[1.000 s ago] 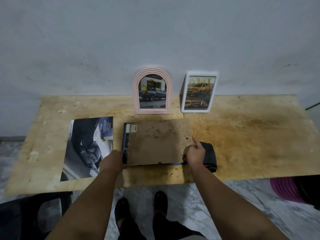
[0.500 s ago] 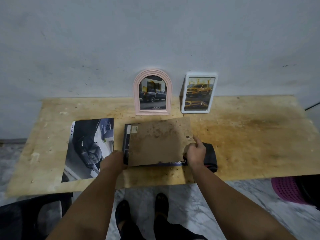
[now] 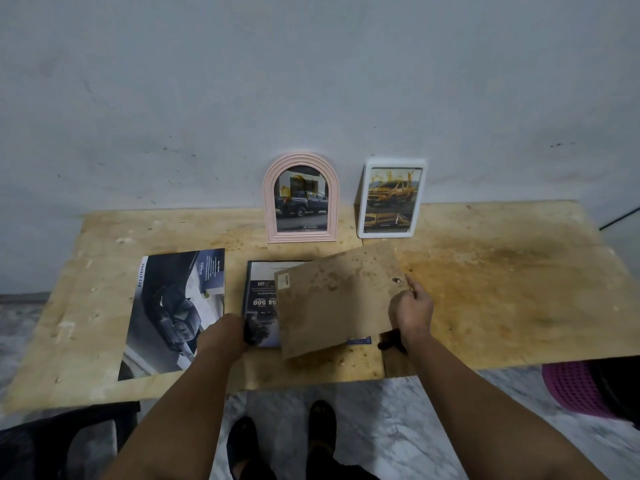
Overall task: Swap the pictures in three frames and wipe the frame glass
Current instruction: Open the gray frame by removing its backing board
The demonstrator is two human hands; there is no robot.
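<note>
Brown backing board (image 3: 332, 299) in right hand's (image 3: 412, 310) grip

three picture frames (image 3: 300, 198), one backing board (image 3: 341, 299), one loose print (image 3: 176, 311), two hands (image 3: 412, 311)

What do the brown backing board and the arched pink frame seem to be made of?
Brown backing board: probably matte fibreboard or cardboard; flat, stiff, blotchy stains. Arched pink frame: perhaps moulded plastic or painted wood; smooth, even colour, ridged rim.

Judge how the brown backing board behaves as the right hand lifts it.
The brown backing board, held at one edge by the right hand, stays flat, so it is probably stiff. It looks thin, likely light. Raised at a slant, it might slide.
</note>
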